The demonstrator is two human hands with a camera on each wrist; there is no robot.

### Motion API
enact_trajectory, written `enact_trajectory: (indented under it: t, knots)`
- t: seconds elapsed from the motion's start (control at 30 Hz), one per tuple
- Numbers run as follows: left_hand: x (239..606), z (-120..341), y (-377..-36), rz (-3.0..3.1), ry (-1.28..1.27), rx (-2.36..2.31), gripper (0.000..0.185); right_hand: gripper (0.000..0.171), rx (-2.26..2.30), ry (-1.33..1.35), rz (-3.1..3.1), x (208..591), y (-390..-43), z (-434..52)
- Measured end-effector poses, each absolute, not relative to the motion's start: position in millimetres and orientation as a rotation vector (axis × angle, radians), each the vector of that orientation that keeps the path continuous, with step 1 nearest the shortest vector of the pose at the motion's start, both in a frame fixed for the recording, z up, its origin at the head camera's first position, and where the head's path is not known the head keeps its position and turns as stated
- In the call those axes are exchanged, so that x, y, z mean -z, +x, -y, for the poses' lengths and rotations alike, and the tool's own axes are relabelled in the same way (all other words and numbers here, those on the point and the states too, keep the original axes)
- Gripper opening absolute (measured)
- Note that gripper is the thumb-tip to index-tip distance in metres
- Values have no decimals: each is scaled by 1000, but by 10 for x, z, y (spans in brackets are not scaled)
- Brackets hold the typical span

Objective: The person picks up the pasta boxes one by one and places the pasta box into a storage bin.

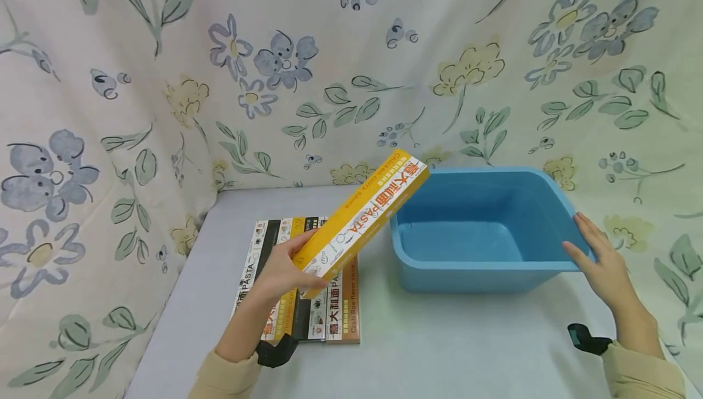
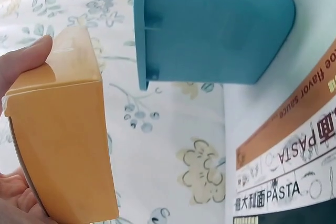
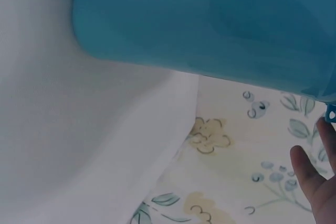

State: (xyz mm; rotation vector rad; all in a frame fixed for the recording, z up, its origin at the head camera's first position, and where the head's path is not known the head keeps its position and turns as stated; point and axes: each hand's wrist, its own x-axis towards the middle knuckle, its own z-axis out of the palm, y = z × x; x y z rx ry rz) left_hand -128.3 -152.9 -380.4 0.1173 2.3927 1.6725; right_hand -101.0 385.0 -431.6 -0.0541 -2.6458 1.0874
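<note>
My left hand (image 1: 288, 271) grips the lower end of a yellow pasta box (image 1: 359, 219), printed "PASTA" and "Chicken curry sauce". The box is raised and tilted, its far end overlapping the left edge of a blue plastic bin (image 1: 461, 265) in the head view. In the left wrist view, the thumb lies on a side of the yellow box (image 2: 63, 145). My right hand (image 1: 601, 258) is at the bin's right front corner, fingers extended along the rim. The right wrist view shows fingertips just below the rim of the bin (image 3: 199, 24).
Several more pasta boxes (image 1: 343, 307) lie side by side on the white table (image 1: 439, 344), under and beside my left forearm. A floral curtain (image 1: 351, 82) hangs behind the table and along its sides. The bin's inside floor shows bare blue plastic.
</note>
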Motion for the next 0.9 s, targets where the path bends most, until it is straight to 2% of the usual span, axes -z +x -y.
enact_trajectory:
  t: [0.43,0.9]
  knots:
    - [3774,1139,-1508,-2267,253,-1707,92,68,-1074,-61,2634,4353,-1007,-3835]
    - [3515,552,-1835,-2264,451,-1477,86,67,-1076,-48,2637,4335,-998,-3837]
